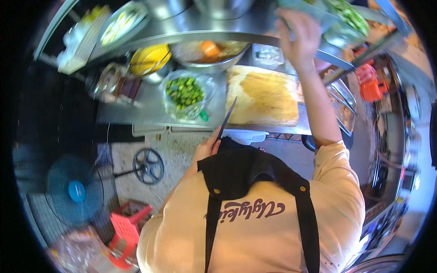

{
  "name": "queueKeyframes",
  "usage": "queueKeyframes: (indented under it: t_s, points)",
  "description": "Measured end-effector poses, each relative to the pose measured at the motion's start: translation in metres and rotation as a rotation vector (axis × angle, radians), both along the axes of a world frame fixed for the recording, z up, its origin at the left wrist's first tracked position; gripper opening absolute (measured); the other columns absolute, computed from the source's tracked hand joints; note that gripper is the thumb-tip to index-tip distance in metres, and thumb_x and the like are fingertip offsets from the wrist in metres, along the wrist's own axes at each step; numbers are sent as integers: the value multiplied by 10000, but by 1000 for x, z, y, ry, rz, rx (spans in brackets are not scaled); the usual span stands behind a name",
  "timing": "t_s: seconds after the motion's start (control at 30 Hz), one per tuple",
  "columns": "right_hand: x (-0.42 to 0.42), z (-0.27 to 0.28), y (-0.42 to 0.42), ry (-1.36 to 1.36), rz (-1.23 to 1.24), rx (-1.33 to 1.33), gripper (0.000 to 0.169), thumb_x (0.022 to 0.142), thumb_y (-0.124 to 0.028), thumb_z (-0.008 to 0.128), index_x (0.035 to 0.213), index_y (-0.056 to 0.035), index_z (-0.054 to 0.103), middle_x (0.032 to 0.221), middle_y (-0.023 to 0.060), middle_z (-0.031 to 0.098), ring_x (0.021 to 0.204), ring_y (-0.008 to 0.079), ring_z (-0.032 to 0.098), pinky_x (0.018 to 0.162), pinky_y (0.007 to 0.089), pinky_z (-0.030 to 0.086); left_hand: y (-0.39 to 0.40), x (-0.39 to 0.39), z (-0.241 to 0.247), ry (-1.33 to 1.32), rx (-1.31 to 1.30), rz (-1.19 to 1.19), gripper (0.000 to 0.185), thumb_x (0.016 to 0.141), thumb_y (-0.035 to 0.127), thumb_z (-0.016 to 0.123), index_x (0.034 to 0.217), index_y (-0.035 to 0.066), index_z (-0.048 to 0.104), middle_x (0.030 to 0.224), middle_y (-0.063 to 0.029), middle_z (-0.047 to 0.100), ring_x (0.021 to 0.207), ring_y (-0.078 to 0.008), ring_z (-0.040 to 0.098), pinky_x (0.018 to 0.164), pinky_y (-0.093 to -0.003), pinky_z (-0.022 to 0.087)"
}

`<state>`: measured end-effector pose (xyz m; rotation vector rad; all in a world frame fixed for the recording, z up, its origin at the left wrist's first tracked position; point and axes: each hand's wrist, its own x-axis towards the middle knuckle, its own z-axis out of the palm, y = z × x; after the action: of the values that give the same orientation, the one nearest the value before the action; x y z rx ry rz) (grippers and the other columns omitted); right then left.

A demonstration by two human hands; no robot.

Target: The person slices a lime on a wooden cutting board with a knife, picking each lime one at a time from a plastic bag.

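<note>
A knife (228, 116) is in my left hand (209, 146), low at the front edge of the steel counter, its blade angled up beside the cutting board (263, 99). The board has a wet yellowish stain and nothing lying on it. My right hand (300, 37) is raised to the upper steel shelf, its fingers bent beside a translucent container (329, 20). Motion blur hides whether they grip the container. Leafy greens (350, 17) show in or by that container. Left of the board, a plastic-lined container holds chopped green vegetable pieces (184, 92).
Behind the board stand a large metal bowl (211, 63) with an orange piece in it, a yellow container (150, 59) and a clear plastic tub (268, 56). The shelf's front edge (191, 36) overhangs the counter. A fan (76, 191) stands at left; a metal tray (341, 105) lies at right.
</note>
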<state>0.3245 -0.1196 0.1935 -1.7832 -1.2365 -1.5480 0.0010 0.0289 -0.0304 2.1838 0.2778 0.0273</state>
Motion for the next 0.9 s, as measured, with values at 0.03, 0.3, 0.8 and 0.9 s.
queueKeyframes:
  t_s: [0.03,0.3,0.8,0.9]
  points:
    - [-15,-24,21,86,173,-153,220,798,-180,718,1006,-118,681,930,62,667,857,257,631,758,388,492,3,-4,-1,-31,3,12,545,957,191,536,1467,260,356,888,-275,643,786,-457,631,651,-515,504]
    - [-58,-218,171,591,408,-941,180,852,-181,616,974,-53,653,988,89,627,1024,258,598,894,383,489,7,-40,0,-63,43,139,558,947,186,548,1466,270,358,876,-255,650,774,-438,640,644,-515,507]
    - [-75,-266,226,449,-229,-899,185,835,-115,553,982,-31,626,1010,137,589,957,273,599,776,351,522,14,-54,2,-24,55,198,559,939,162,563,1457,261,380,787,-240,630,725,-428,636,634,-489,506]
    - [-75,-261,220,461,-94,-839,219,848,-140,531,994,-35,655,989,128,614,955,258,593,804,368,497,13,-49,2,-34,18,167,557,939,160,563,1455,264,381,795,-245,634,730,-431,635,638,-489,505]
